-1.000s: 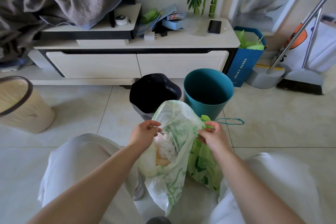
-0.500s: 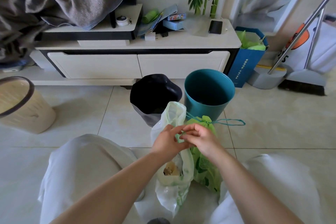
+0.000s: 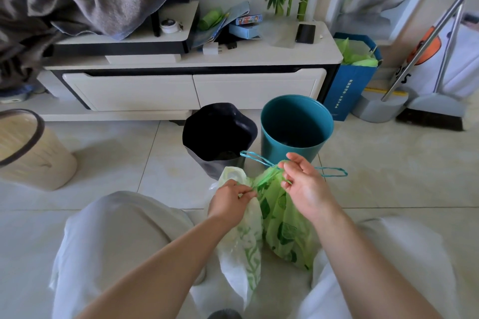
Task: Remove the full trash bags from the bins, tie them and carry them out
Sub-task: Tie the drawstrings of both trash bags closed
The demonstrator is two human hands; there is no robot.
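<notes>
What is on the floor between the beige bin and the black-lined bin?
Nothing: in the head view the floor tiles between the beige bin and the black-lined bin are bare.

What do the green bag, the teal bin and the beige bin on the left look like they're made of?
Green bag: thin, translucent plastic film with a leaf print; it crinkles and light passes through.
Teal bin: probably moulded plastic, smooth and matte, though painted metal can't be ruled out.
Beige bin: likely plastic with a fine ribbed or woven-look texture and a dark rim band.
</notes>
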